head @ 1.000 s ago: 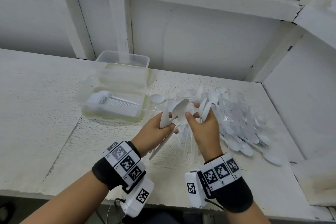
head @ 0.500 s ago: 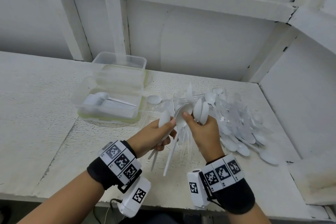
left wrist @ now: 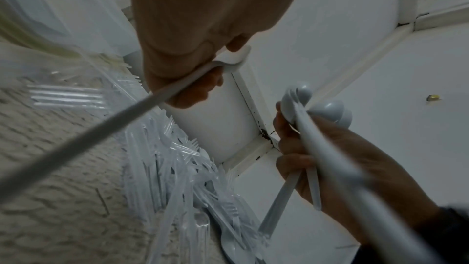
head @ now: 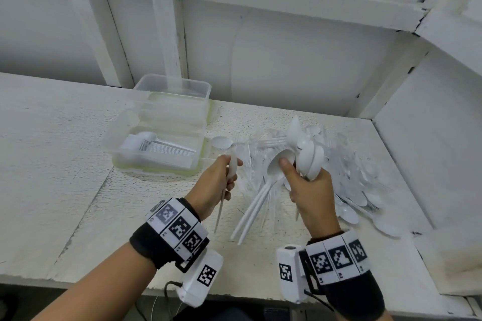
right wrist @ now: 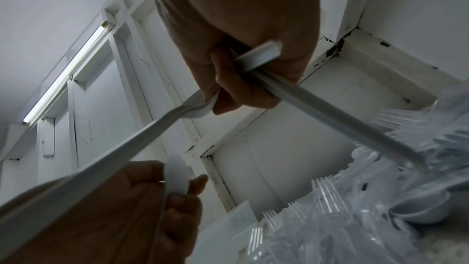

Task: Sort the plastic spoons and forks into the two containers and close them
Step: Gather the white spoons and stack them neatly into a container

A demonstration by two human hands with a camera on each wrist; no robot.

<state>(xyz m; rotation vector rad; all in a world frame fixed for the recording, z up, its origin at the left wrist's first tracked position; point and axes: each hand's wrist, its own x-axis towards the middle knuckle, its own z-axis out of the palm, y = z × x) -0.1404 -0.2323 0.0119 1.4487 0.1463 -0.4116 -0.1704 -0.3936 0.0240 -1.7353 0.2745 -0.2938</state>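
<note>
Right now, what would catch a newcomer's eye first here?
Probably the right hand gripping a bunch of white spoons above the white table, beside the left hand holding a single spoon. Behind them sprawls a pile of cutlery, and to the left stands an open clear container.

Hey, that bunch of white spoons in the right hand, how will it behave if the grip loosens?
The bunch of white spoons would probably splay: the handles already fan out below the right hand. The smooth plastic looks slippery, so single spoons may slide out. They look thin and light, so a drop should do little harm.

Spoons [head: 309, 161] glossy white plastic; forks [right wrist: 322, 194] seemingly clear plastic; table [head: 52, 164] rough, matt.
</note>
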